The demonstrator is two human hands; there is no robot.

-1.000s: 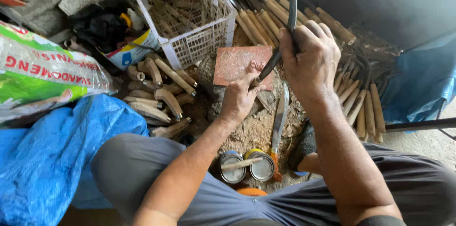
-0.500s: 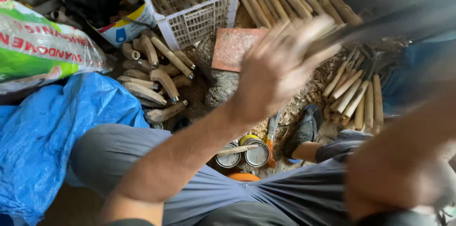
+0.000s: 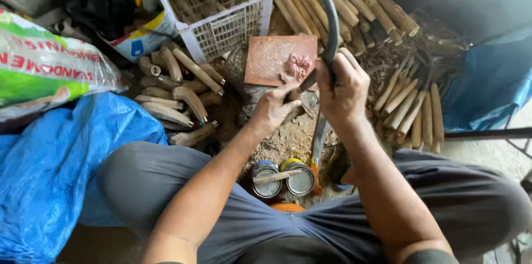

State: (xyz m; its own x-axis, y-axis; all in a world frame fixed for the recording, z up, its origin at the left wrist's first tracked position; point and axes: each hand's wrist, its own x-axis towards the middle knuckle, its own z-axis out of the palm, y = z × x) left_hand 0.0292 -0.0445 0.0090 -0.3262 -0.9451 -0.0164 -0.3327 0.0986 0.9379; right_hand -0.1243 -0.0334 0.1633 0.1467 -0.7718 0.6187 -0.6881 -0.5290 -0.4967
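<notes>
Both hands have dropped back together from their blurred raised swing. Beyond the grip sit a white mesh basket and a reddish slab; two tins lie nearer. Right hand is clenched around a curved dark blade; left hand pinches its lower end.

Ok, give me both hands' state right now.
Left hand: closed, fingertips pinching the lower end of the curved dark blade.
Right hand: closed, gripping the same blade higher up.

arms: bare, no sleeves | legs: grey trousers | hands: ungloved
</notes>
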